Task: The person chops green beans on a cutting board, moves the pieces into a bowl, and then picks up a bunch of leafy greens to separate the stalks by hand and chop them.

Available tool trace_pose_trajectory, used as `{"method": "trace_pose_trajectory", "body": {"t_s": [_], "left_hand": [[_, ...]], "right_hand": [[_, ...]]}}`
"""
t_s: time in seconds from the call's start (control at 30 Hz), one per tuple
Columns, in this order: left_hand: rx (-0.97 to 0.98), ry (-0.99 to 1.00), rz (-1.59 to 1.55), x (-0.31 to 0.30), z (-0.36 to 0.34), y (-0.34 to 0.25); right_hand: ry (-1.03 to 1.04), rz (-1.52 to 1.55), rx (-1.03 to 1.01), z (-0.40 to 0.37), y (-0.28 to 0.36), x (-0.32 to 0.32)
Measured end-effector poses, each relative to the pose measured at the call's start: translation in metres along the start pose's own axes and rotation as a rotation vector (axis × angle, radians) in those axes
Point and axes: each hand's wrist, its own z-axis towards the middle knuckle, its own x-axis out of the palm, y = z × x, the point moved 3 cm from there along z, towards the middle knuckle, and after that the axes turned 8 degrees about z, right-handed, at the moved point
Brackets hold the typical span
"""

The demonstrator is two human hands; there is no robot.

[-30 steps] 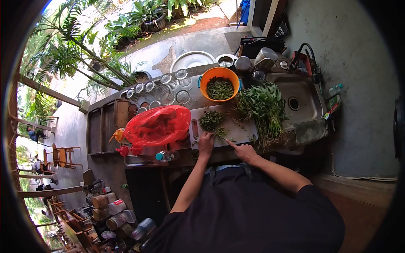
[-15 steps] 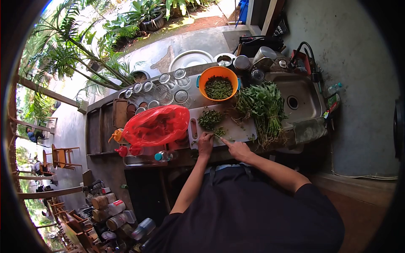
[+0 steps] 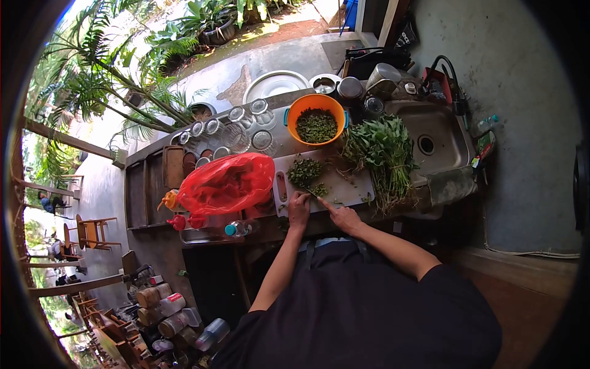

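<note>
My left hand [image 3: 299,206] rests on the white cutting board [image 3: 347,187], fingers pinned on a few green stems next to a pile of chopped greens [image 3: 305,171]. My right hand [image 3: 344,216] grips a knife [image 3: 319,199] whose blade points toward the left hand's fingertips. An orange bowl [image 3: 316,119] of chopped greens stands behind the board. A bunch of leafy greens [image 3: 382,150] lies at the board's right end.
A red plastic bag [image 3: 228,182] lies left of the board. Upturned glasses [image 3: 239,127] stand behind it. A steel sink [image 3: 433,139] sits at the right, with pots [image 3: 375,83] behind. Bottles [image 3: 236,229] stand at the counter's front edge.
My right hand and the knife have shifted slightly left toward my left hand. The small heap of cut greens by the knife now lies closer to the larger pile.
</note>
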Motion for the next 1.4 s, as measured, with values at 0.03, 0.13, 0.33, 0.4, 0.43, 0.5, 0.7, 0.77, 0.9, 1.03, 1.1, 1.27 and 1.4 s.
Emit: {"method": "trace_pose_trajectory", "body": {"t_s": [0.03,0.13,0.33,0.4,0.43,0.5,0.7,0.77,0.9,1.03,1.1,1.27,1.4], "left_hand": [[-0.015,0.004,0.008,-0.002,0.0,-0.002],[-0.028,0.001,-0.003,0.002,-0.001,0.003],[0.011,0.018,0.015,0.0,0.001,0.002],[0.025,0.021,0.025,-0.002,0.0,0.001],[0.04,0.025,0.033,-0.003,0.0,0.0],[0.05,0.028,0.029,-0.006,-0.001,-0.002],[0.062,0.038,0.018,-0.009,-0.001,-0.002],[0.048,0.048,0.01,-0.007,-0.002,-0.001],[0.038,0.025,0.029,-0.004,-0.002,0.004],[0.034,0.014,0.013,-0.004,-0.002,0.002],[0.031,0.021,0.016,-0.003,-0.001,0.002],[0.029,0.032,0.01,-0.004,0.0,0.004],[0.018,0.033,-0.013,-0.004,0.0,0.003]], "right_hand": [[-0.002,-0.008,-0.008,-0.001,0.0,0.0],[0.017,-0.03,-0.012,-0.008,-0.001,-0.007],[0.06,-0.082,-0.014,-0.02,-0.006,-0.019],[0.103,-0.073,0.015,-0.02,0.001,-0.03],[0.117,-0.063,0.023,-0.021,0.005,-0.036],[0.133,-0.054,0.029,-0.02,0.008,-0.041],[0.117,0.041,0.056,-0.011,0.021,-0.05],[0.122,0.026,0.045,-0.008,0.026,-0.053],[0.125,0.013,0.031,-0.004,0.028,-0.048],[0.14,0.015,0.033,-0.003,0.029,-0.046],[0.142,0.013,0.028,-0.002,0.027,-0.042],[0.062,-0.023,0.006,-0.005,0.017,-0.022],[0.032,-0.004,0.003,-0.004,0.004,-0.002]]}}
